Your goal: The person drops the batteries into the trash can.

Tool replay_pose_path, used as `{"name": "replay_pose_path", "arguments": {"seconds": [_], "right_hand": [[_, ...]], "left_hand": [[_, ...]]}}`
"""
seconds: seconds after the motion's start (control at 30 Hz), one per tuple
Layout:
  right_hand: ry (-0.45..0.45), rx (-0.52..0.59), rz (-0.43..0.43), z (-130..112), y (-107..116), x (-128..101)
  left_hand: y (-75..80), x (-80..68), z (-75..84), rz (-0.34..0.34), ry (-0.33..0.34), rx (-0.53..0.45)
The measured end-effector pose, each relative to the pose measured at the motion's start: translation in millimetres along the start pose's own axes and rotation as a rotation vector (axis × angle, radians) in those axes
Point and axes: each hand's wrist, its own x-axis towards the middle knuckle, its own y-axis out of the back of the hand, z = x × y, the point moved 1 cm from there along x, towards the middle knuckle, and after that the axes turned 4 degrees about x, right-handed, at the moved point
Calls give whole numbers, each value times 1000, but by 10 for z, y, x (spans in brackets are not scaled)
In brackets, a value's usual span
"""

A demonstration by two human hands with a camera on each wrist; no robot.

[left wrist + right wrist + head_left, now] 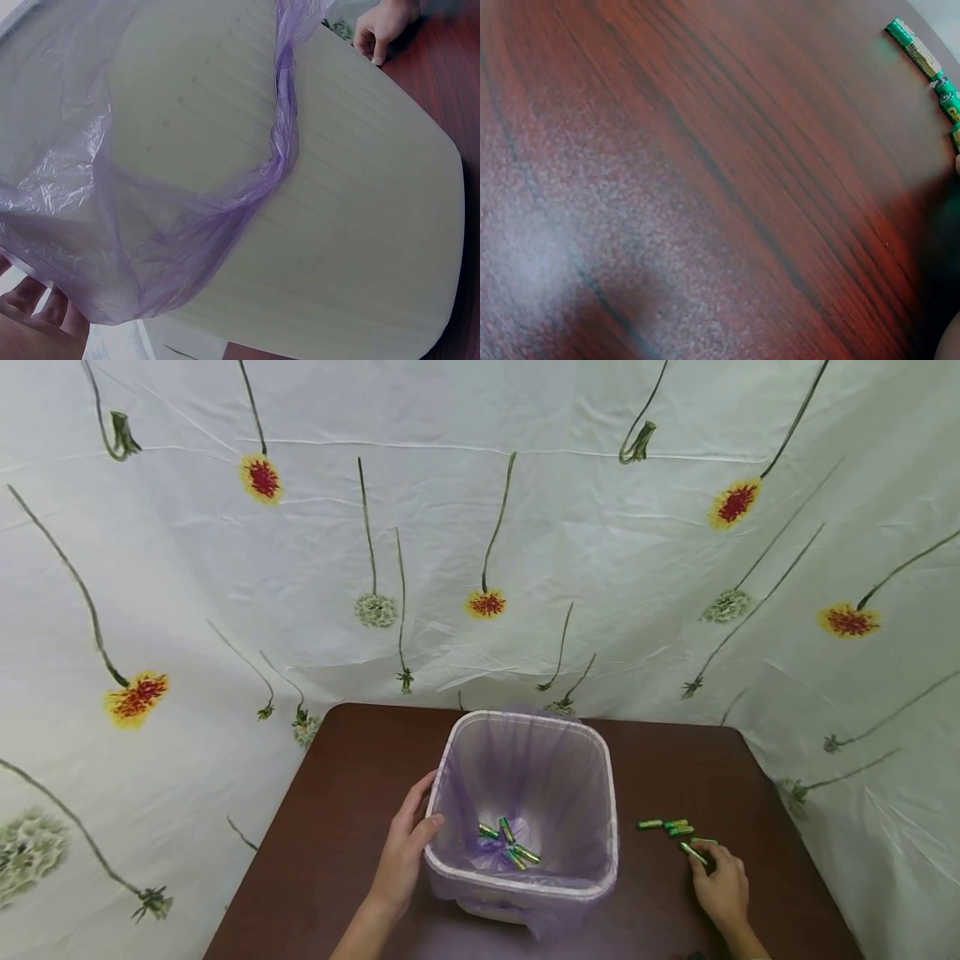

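A pale bin [517, 882] lined with a thin purple bag [525, 768] stands on the table, several green batteries [507, 831] lying at its bottom. My left hand [401, 852] grips the bin's left rim, thumb over the edge and fingers outside. To the right of the bin, my right hand [723, 885] pinches a green-and-gold battery [693, 853] close over the tabletop. Just beyond it lie several more loose batteries [650, 824]. In the right wrist view, batteries [915, 49] line the right edge, with most of that hand out of frame.
The dark reddish-brown table [360, 768] has rounded far corners. A white flower-printed cloth [442, 527] hangs behind and on both sides of it. Part of a small dark object [697, 956] shows at the bottom edge, beside the right wrist.
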Motion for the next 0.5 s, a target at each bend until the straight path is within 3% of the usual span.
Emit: {"name": "replay_pose_path", "arguments": {"seconds": [0.5], "right_hand": [[-18, 76, 95, 22, 102, 12]], "left_hand": [[-14, 0, -7, 6, 11, -2]]}}
